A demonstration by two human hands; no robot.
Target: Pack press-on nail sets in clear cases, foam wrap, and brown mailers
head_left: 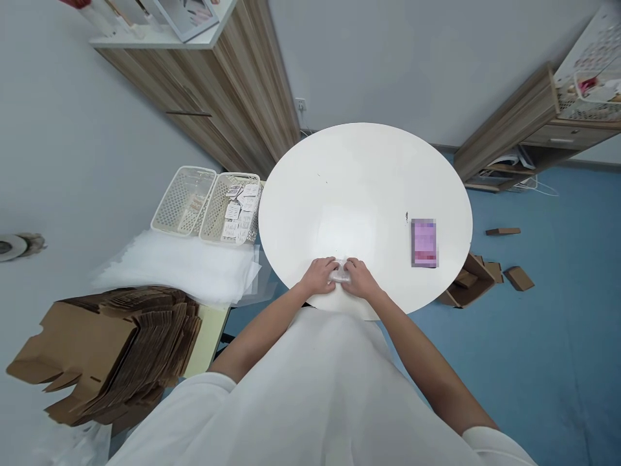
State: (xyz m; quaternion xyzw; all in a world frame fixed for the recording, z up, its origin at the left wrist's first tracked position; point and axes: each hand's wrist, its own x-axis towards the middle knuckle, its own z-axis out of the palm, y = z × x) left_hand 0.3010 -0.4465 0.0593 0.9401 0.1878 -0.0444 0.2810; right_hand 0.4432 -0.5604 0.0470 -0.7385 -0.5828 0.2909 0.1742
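Observation:
A small, whitish, see-through bundle (340, 272) lies on the white oval table (363, 175) near its front edge. My left hand (320, 276) grips its left end with bent fingers, and my right hand (359, 278) has its fingers closed on the right end. What is inside the bundle cannot be made out. To the right on the table lies a flat rectangular item with a blurred purple face (424, 243).
Left of the table are two white baskets (207, 207), one with printed cards, a pile of translucent sheets (179, 265) and stacked flat cardboard (87, 343). An open carton (468, 285) and small brown boxes (519, 278) sit on the floor at right.

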